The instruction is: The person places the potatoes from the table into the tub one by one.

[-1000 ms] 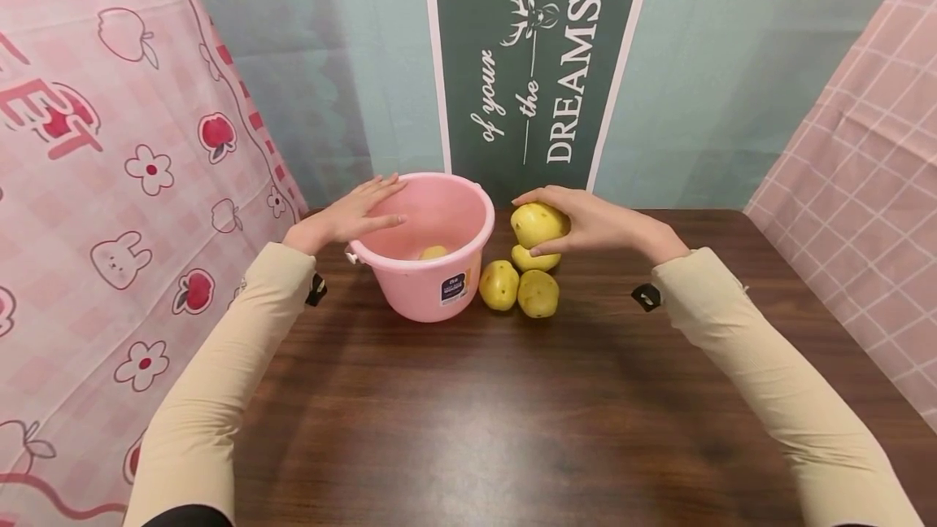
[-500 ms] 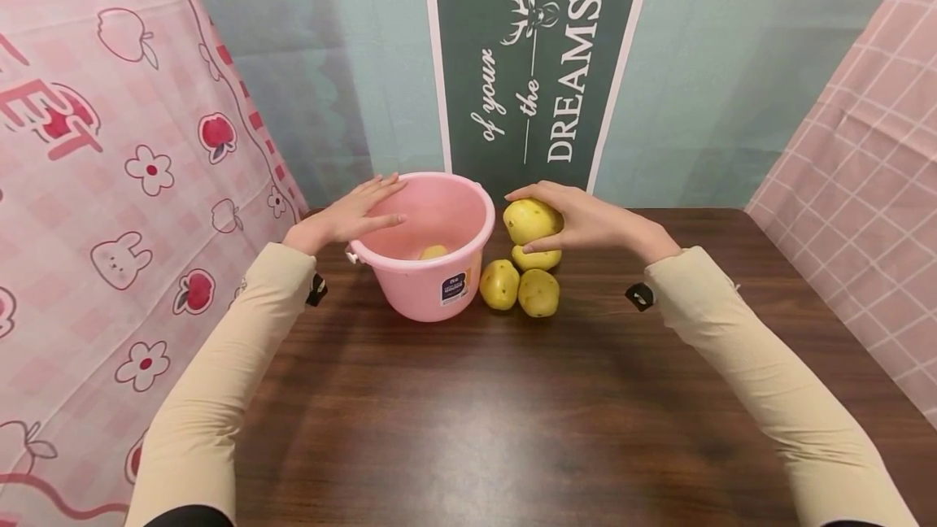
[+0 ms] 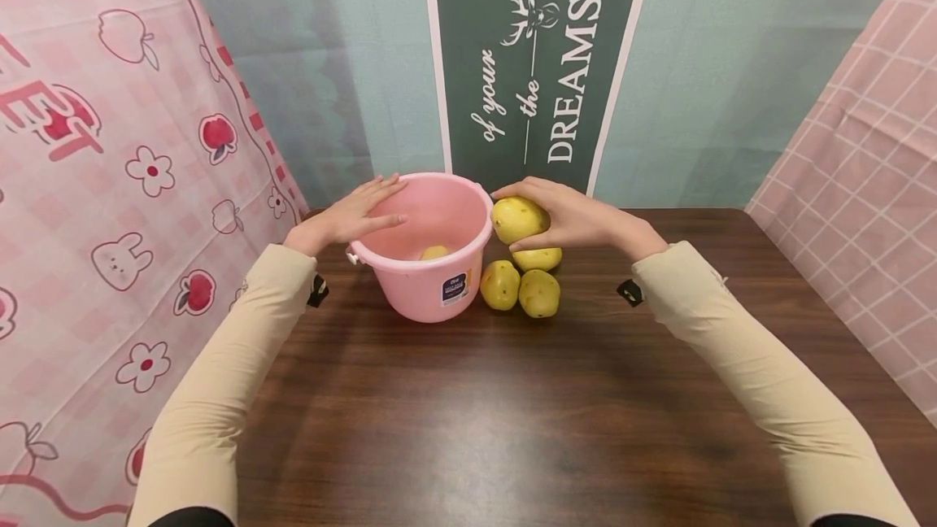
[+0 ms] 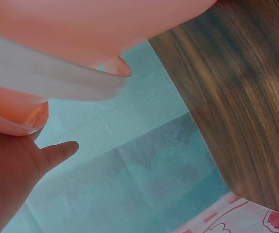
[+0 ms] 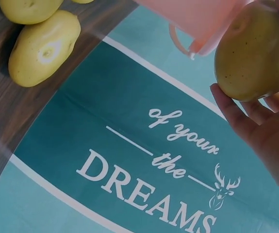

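On the brown table, two front potatoes lie to the right of the upright pink bucket, which contains one visible potato. The left hand rests at the bucket's rim, fingers extended and thumb spread. The right hand grips a raised potato between fingers and thumb, beside the rim; a rear potato lies below, and a printed curtain hangs behind.

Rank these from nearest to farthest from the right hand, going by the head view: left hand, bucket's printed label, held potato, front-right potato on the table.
1. Held potato: in the right hand.
2. Front-right potato: on the table, nearer the camera.
3. Printed label: farther left, on the pink bucket.
4. Left hand: at the bucket's left rim.
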The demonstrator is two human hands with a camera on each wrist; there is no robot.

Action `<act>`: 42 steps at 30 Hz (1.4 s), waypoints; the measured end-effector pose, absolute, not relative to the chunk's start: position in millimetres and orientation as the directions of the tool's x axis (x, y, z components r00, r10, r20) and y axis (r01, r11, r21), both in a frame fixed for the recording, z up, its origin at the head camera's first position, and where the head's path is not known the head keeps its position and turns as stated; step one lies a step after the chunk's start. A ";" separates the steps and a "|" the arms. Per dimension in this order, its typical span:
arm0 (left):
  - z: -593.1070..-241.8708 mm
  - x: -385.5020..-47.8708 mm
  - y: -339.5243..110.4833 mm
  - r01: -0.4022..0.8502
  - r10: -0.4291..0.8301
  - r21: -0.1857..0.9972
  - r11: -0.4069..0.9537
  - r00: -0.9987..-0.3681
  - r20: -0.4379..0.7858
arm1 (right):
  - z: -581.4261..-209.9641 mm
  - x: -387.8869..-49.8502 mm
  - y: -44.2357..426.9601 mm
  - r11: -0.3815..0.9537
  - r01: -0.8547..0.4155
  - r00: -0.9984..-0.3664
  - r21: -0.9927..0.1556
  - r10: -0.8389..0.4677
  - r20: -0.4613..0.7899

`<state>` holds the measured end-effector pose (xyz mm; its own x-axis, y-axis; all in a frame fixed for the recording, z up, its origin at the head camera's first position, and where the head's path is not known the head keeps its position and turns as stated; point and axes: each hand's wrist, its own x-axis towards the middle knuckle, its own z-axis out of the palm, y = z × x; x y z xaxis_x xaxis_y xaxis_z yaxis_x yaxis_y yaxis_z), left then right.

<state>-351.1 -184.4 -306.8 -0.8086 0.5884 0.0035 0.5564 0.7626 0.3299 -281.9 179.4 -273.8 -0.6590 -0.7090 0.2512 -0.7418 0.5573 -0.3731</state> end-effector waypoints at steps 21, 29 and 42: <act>-306.9 -348.9 -183.9 0.548 0.576 0.328 0.769 -0.818 0.017 | -268.4 -281.7 151.6 0.513 -0.792 -0.599 -0.332 -0.758 0.258; -306.0 -350.0 -183.1 0.545 0.576 0.339 0.767 -0.818 0.013 | -267.4 -283.1 146.1 0.527 -0.793 -0.599 -0.304 -0.763 0.242; -307.4 -351.6 -182.9 0.553 0.582 0.336 0.763 -0.813 0.018 | -267.4 -287.6 135.8 0.521 -0.809 -0.584 -0.274 -0.768 0.264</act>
